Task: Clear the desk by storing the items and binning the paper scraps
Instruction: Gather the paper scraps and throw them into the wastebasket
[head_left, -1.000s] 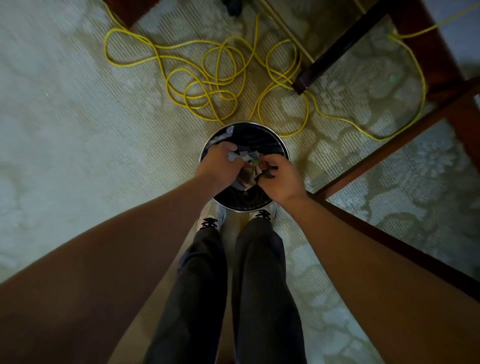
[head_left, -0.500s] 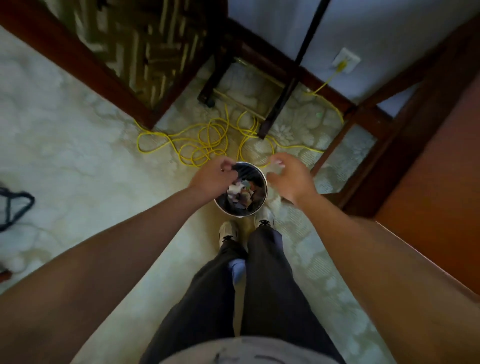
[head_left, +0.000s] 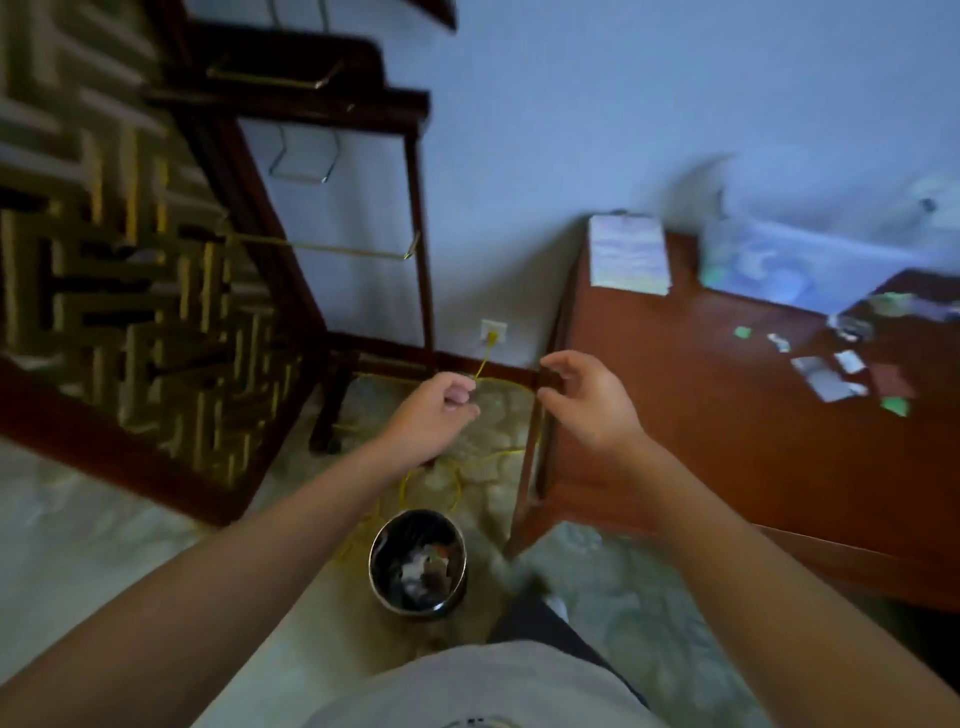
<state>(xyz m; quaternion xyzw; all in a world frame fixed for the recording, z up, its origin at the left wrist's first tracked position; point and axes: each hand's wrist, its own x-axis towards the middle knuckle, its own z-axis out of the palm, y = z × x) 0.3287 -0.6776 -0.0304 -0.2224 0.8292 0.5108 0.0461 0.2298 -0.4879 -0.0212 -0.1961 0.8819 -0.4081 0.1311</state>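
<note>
Beside our feet on the carpet, the bin (head_left: 372, 564) stood upright with the binned scraps (head_left: 421, 569) lying in its bottom, close to the corner leg of the surface (head_left: 675, 389). Both our arms were raised in front of us, above the bin. Our left grip (head_left: 434, 410) had its fingers loosely curled toward the thumb, and our right grip (head_left: 587, 400) was half open with the fingers bent. Neither had hold of anything we could see. The yellow cable (head_left: 452, 478) ran from the wall socket (head_left: 492, 330) down past the left grip, and we judged the two to be apart.

The loose scraps (head_left: 826, 379) lay scattered toward the right end of the surface, white and grey bits with a few green ones among them, well apart from the bin. A pad (head_left: 628, 254) sat at the surface's near-left corner, and we took it for something to store rather than throw away.

We judged the step in hand to be reaching for another load. To do it well, we thought it best to sweep the bits together with one flat grip into the other cupped at the edge. We would close both round the heap before carrying it, and let go only low over the bin's mouth. The cable coiled near the bin called for careful footing.
</note>
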